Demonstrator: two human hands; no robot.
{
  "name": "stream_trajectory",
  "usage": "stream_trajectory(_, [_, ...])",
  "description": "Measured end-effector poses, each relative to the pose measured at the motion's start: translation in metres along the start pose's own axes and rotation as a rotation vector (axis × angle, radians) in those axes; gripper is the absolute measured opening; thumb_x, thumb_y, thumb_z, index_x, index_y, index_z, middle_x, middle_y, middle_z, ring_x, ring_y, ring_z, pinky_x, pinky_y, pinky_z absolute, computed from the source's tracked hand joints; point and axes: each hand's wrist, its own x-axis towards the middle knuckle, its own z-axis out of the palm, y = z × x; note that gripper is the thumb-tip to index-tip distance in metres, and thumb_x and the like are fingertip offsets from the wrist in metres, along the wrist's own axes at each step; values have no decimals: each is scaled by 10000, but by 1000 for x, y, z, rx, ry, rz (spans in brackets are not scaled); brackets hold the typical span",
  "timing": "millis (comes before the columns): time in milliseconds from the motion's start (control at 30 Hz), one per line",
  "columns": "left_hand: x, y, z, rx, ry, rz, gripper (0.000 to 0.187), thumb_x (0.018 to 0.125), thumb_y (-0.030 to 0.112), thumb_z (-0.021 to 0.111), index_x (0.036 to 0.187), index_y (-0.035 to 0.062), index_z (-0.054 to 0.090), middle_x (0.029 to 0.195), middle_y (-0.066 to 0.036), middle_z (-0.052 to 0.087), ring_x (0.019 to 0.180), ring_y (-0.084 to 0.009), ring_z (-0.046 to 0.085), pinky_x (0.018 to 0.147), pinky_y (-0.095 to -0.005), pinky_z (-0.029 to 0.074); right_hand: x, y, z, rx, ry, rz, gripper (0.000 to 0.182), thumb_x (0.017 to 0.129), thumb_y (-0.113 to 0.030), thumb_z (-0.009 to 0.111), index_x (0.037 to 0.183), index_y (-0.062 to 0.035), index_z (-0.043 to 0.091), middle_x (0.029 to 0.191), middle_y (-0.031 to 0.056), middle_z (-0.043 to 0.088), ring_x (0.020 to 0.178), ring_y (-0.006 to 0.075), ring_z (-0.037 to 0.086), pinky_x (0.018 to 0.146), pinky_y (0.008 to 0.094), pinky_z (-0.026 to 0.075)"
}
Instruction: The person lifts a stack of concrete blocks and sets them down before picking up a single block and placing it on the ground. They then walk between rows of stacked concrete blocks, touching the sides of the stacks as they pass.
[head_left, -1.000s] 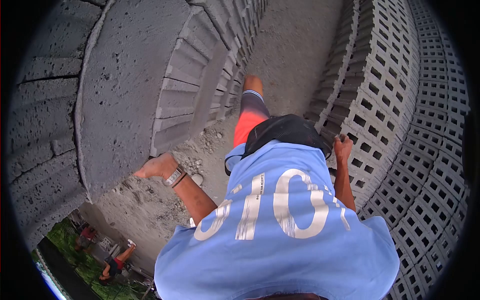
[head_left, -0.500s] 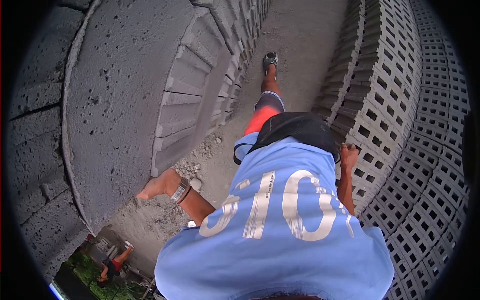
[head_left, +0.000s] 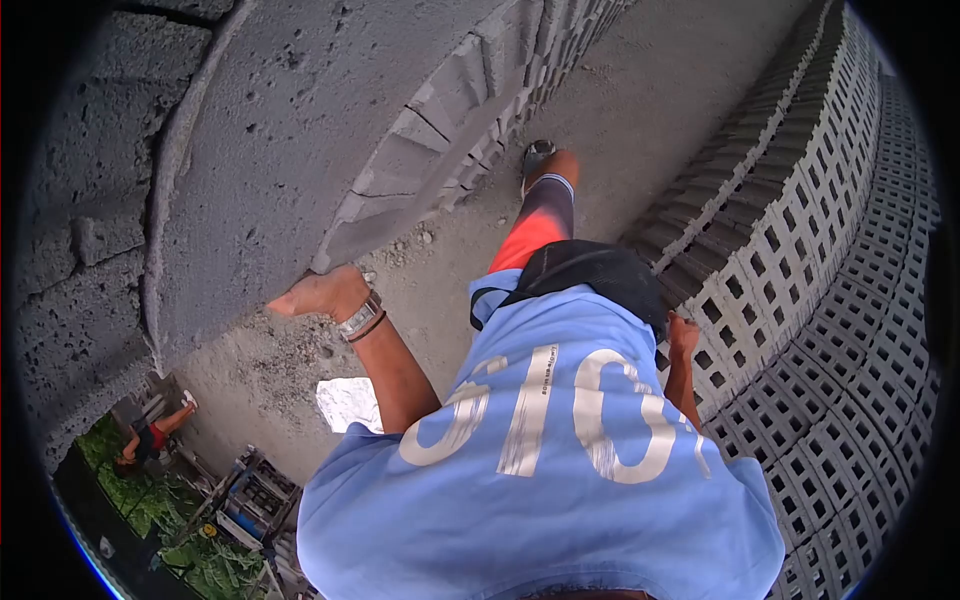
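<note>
My left hand (head_left: pixel 330 294), with a watch and a dark band at the wrist, is raised at the lower edge of a large grey concrete block (head_left: pixel 290 130) close to the camera. The hand is closed against that edge, and its fingertips are partly hidden by it. My right hand (head_left: pixel 683 335) hangs at my right side with its fingers curled and nothing visible in them. A black bag (head_left: pixel 585 275) lies across the front of my waist. Close by the right hand in the view stands a stack of hollow blocks (head_left: pixel 765 285).
Long rows of hollow blocks (head_left: pixel 840 440) line the right side. Dark, rough blocks (head_left: pixel 85 230) fill the left edge. A dirt path (head_left: pixel 660 120) with scattered gravel runs between. A bright white patch (head_left: pixel 348 403) is on the ground. Another person (head_left: pixel 155 435) is at lower left.
The view has turned, and the ground and the person at lower left have shifted. My left hand stays at the grey block's edge. My visible leg has changed position, with the knee more bent.
</note>
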Motion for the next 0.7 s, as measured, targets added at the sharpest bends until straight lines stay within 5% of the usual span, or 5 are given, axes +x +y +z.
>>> stream_trajectory(433, [4, -4, -3, -74, -64, -31, 588, 928, 406, 386, 1260, -75, 450, 1295, -184, 493, 1158, -315, 524, 1001, -422, 473, 27, 44, 20, 69, 15, -156, 364, 767, -309, 684, 806, 51, 657, 683, 122, 611, 582, 204, 561, 555, 361, 424])
stream_trajectory(533, [5, -5, -7, 19, -81, 11, 547, 932, 359, 374, 1241, -84, 457, 1278, -189, 506, 1124, -315, 548, 977, -421, 496, 31, 39, 17, -8, -67, -110, 524, 762, -420, 673, 966, 61, 703, 956, 246, 696, 961, 364, 648, 871, 406, 466])
stream_trajectory(633, [2, -1, -1, -74, -36, -32, 588, 888, 337, 408, 1302, -78, 457, 1344, -179, 479, 1235, -341, 470, 1073, -441, 409, 41, 36, 17, -72, -79, -45, 532, 762, -422, 668, 949, 75, 696, 932, 263, 691, 949, 367, 653, 861, 411, 467])
stream_trajectory(667, [2, -1, -2, -48, -43, -8, 584, 890, 334, 407, 1303, -76, 456, 1349, -175, 477, 1233, -337, 472, 1072, -437, 411, 43, 38, 20, 26, -36, -82, 359, 770, -303, 692, 701, 40, 613, 596, 114, 588, 494, 223, 543, 506, 359, 410])
stream_trajectory(700, [1, -1, -2, -26, -51, 17, 580, 892, 331, 406, 1304, -75, 456, 1354, -170, 475, 1230, -334, 475, 1070, -433, 413, 46, 38, 21, -2, -18, -119, 368, 769, -310, 693, 689, 40, 610, 592, 119, 588, 493, 227, 544, 508, 364, 411])
